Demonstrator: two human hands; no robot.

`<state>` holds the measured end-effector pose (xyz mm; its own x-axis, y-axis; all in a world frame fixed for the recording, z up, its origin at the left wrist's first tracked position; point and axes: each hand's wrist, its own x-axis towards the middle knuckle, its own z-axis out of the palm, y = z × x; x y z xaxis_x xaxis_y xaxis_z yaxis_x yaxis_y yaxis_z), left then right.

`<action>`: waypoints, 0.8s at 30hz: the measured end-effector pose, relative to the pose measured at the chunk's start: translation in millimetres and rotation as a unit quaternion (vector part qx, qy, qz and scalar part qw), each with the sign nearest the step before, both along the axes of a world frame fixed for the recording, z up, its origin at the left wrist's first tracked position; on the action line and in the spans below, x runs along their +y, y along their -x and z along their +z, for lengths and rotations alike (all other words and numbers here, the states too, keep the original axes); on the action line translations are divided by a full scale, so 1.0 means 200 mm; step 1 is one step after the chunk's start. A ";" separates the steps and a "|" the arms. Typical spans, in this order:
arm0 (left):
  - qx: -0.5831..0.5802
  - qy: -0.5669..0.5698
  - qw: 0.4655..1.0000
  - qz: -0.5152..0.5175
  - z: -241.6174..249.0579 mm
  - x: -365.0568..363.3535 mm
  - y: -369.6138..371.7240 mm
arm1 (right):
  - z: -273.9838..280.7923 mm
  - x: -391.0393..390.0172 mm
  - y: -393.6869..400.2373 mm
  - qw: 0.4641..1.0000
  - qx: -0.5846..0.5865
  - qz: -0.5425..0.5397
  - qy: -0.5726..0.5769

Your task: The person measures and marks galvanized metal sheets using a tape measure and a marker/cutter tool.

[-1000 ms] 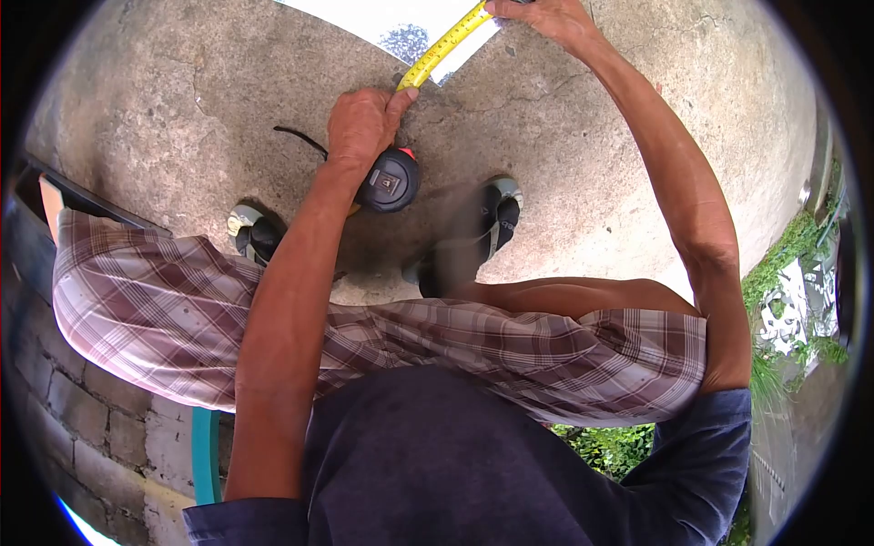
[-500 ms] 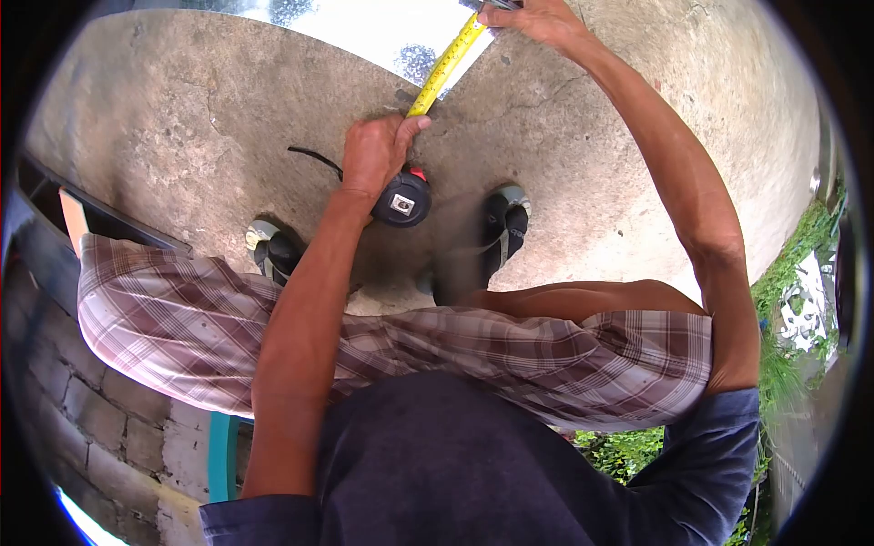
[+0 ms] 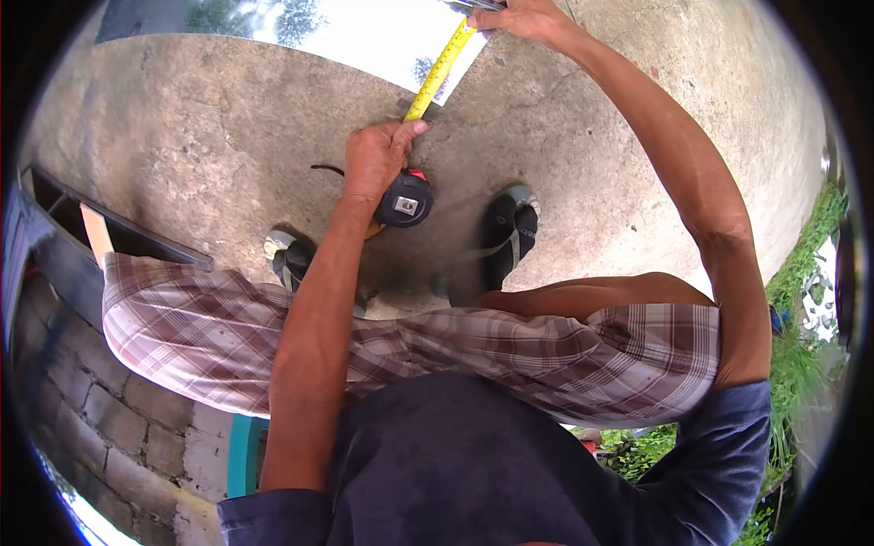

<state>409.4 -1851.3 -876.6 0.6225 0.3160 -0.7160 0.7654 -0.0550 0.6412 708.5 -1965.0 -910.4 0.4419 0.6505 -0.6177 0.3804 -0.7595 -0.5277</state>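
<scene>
My left hand is closed on the tape measure, whose black case with a red button shows just below the fingers. Its yellow blade runs up and to the right over the corner of a shiny, reflective sheet. At the blade's far end my right hand is closed, thumb and fingers pinched at the tip. A grey metal piece sticks out beside those fingers, partly cut off by the top of the view.
My shoes stand on the concrete floor, below the sheet. To the left are a dark frame-like object, a wooden strip and a block wall. Grass borders the floor on the right.
The view has shifted slightly, so more of the sheet's left part shows. Both hands keep their hold, and the blade stays stretched across the sheet's corner.
</scene>
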 end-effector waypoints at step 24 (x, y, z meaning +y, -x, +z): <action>0.140 -0.399 0.881 -0.210 0.20 -0.29 -0.01 | -0.05 -0.07 0.00 0.993 -0.045 0.035 -0.105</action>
<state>411.0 -1909.0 -836.7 0.6388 0.5725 -0.5140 0.6921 -0.7194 0.0588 709.5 -1978.1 -919.8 0.4374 0.7924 -0.4252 0.4811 -0.6057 -0.6338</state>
